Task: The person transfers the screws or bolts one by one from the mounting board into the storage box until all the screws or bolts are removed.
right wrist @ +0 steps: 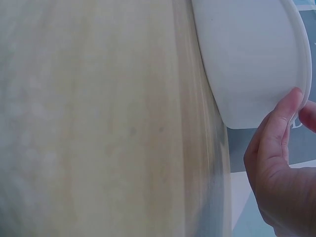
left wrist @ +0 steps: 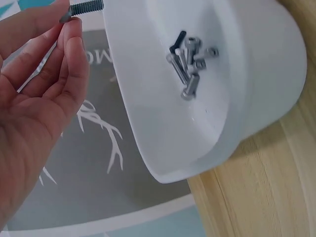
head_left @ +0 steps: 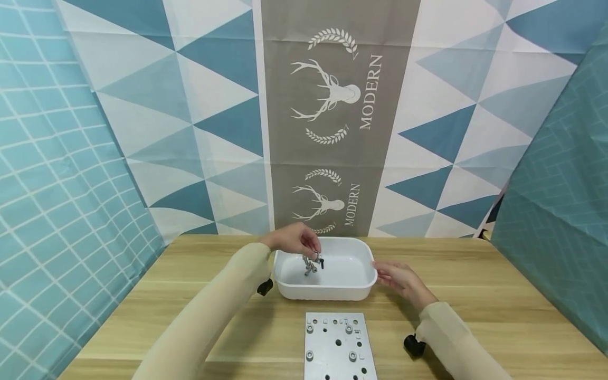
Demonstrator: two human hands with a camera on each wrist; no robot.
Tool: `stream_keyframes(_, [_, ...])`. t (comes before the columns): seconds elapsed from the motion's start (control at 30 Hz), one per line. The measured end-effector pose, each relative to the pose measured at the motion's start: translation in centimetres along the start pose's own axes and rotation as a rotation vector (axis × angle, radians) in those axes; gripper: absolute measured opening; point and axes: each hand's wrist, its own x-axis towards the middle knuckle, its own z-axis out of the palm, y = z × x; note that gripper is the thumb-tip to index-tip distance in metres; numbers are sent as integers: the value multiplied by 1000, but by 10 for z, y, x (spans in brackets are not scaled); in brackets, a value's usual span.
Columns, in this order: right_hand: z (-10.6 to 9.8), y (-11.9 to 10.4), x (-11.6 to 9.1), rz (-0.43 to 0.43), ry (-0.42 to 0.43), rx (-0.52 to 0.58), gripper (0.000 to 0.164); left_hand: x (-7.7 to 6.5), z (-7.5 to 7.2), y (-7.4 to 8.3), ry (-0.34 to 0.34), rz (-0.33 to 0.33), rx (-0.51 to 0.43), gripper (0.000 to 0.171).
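Over the left part of a white plastic tub [head_left: 328, 293], my left hand [head_left: 295, 240] pinches a grey threaded bolt [left wrist: 87, 7] by its head between thumb and fingertips. Below that hand, a small pile of socket-head bolts [left wrist: 191, 64] lies on the tub's floor, one short black screw [left wrist: 178, 41] among them. At the tub's right end my right hand [head_left: 401, 278] grips the rim, with the thumb on one side of the wall and the fingers [right wrist: 280, 116] on the other.
A silver metal plate [head_left: 334, 344] with drilled holes lies on the wooden table [head_left: 237, 338] in front of the tub. Several socket-head bolts stand in it. Patterned cloth [head_left: 228, 132] hangs behind the table, with blue sheets at both sides.
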Motion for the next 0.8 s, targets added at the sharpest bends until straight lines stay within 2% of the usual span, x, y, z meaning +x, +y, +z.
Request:
stream_keyframes(0.07, [0,-1,-1,5,5,-5,51,2,-3,-3,7,-6,28,14])
stream_keyframes(0.23, [0,-3,0,4,3,-5,52,8,-10,-10,16,-83,62,12])
stream_keyframes(0.43, [4,-1,-1,-18,-42,13,49,15,-11,-16,-1,-163,84,10])
stream_keyframes(0.53, [7,-1,-3,-13,-42,8,49,19,-10,-17,-17,-228,105,7])
stream_keyframes(0.67, [11,-5,-4,-1,-9,-19,48,23,-11,-18,-23,-313,136,12])
stream_keyframes(0.8, [12,-9,-4,-8,-8,-43,47,27,-14,-18,-8,-345,162,13])
